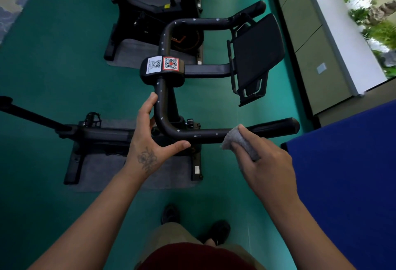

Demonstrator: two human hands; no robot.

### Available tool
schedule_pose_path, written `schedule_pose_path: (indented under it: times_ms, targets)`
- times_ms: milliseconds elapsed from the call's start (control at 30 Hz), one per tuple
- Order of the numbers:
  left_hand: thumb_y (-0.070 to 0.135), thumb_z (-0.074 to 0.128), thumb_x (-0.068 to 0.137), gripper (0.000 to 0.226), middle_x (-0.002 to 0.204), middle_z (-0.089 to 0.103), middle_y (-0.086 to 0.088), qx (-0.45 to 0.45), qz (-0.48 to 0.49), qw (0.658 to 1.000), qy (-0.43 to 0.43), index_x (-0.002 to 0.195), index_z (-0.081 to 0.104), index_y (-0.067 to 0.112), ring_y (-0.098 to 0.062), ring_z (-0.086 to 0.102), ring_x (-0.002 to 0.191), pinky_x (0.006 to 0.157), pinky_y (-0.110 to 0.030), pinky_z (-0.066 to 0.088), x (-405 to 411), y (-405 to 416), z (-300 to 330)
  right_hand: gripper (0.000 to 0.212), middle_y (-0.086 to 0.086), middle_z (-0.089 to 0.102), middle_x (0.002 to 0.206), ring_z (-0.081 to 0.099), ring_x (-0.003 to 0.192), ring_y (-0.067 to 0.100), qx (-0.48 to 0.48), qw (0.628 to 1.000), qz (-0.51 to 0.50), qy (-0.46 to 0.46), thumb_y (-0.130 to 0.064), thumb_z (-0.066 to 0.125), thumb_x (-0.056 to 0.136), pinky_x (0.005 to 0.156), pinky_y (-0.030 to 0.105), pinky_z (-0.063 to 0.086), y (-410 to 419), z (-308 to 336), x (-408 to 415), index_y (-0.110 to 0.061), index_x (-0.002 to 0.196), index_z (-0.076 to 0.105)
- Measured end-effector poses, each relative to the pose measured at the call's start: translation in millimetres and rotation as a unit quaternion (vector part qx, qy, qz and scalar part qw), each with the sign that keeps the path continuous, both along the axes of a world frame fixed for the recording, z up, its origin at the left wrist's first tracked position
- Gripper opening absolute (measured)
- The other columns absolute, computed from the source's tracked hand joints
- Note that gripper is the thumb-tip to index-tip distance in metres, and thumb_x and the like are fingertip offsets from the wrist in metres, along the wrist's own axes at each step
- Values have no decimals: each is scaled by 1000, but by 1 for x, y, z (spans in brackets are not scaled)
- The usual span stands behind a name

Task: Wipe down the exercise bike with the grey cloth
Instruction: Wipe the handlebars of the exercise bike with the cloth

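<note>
The left hand [147, 139] cups the handlebar's [192, 135] near bend, fingers and thumb spread. This bar of the exercise bike [171, 98] runs left to right, its capped end pointing right. The right hand [263, 158] pinches the grey cloth [234, 139] against it. A blue panel [347, 173] crowds the right; a second bike [154, 8] stands beyond.

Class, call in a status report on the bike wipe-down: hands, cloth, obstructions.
Left hand open, bracing the handlebar bend. Right hand gripping grey cloth, pressed on the near bar. White specks remain along the bar. Nothing blocking.
</note>
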State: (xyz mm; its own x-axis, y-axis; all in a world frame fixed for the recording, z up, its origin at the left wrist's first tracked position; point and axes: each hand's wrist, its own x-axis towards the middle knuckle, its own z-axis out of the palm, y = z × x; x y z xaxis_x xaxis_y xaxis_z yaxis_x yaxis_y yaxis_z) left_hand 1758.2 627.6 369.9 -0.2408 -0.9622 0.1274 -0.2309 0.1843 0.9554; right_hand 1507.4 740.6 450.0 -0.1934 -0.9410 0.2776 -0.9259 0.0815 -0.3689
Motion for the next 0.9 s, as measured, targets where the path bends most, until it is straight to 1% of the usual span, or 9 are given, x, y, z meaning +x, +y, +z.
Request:
schedule_pose_path:
  times_ms: [100, 233, 333, 367, 500, 633, 700, 800, 900]
  targets:
    - [48, 98, 68, 126, 174, 26, 8, 2, 0, 1000, 0, 168, 24, 26, -20, 37, 157, 124, -56, 40, 1, 0, 1, 42, -5, 74, 84, 62, 64, 12, 1, 1000, -13, 13, -33, 78, 94, 58, 31, 55, 2, 11, -8, -24, 135, 71]
    - [49, 98, 69, 125, 174, 26, 7, -1, 3, 1000, 0, 168, 24, 24, -19, 34, 159, 125, -56, 38, -1, -1, 0, 41, -4, 75, 83, 62, 63, 11, 4, 1000, -29, 12, -33, 78, 95, 57, 29, 53, 8, 21, -16, -25, 134, 72]
    - [49, 97, 69, 125, 174, 25, 8, -1, 4, 1000, -3, 167, 24, 25, -18, 33, 159, 126, -55, 38, 0, 0, 1, 42, -5, 72, 77, 57, 59, 10, 15, 999, -27, 32, -33, 78, 94, 56, 25, 43, 4, 16, -10, -23, 134, 72]
    - [49, 97, 69, 124, 175, 24, 9, -1, 3, 1000, -5, 167, 24, 25, -17, 32, 160, 126, -54, 37, 0, 0, 2, 42, -4, 71, 76, 57, 58, 11, 19, 999, -25, 32, -33, 78, 94, 56, 26, 43, 2, 14, -6, -24, 135, 72]
    - [47, 97, 70, 123, 175, 24, 7, -6, 1, 1000, -4, 167, 25, 23, -16, 32, 160, 126, -53, 38, -1, 1, 3, 46, -1, 72, 80, 64, 63, 18, 27, 999, -3, 20, -36, 75, 95, 57, 38, 57, -6, 3, 8, -23, 139, 67]
    - [48, 97, 69, 124, 174, 25, 6, -4, 2, 1000, -1, 167, 25, 24, -18, 34, 159, 125, -53, 39, -1, 0, 2, 45, -1, 74, 83, 66, 65, 19, 33, 999, 1, 17, -38, 72, 98, 59, 41, 59, -9, 2, 6, -27, 140, 66]
    - [50, 97, 69, 124, 175, 25, 7, 3, 1, 1000, 0, 167, 24, 27, -18, 35, 158, 125, -53, 39, 0, 1, 2, 43, -3, 74, 82, 64, 63, 16, 34, 999, -6, 18, -38, 72, 97, 59, 38, 58, -7, 7, -2, -29, 139, 68]
    - [49, 97, 70, 124, 175, 24, 9, 4, 0, 1000, 2, 167, 24, 28, -18, 36, 158, 125, -53, 39, -1, 2, 2, 41, -5, 72, 75, 58, 57, 12, 27, 999, -23, 17, -39, 73, 95, 55, 29, 48, -1, 15, -8, -28, 135, 72]
    - [47, 97, 70, 123, 175, 23, 8, 0, 1, 1000, 2, 167, 24, 25, -17, 33, 159, 125, -53, 39, -1, 2, 2, 42, -5, 71, 72, 56, 54, 12, 16, 999, -32, 15, -36, 74, 95, 54, 27, 44, 1, 14, -6, -24, 135, 72]
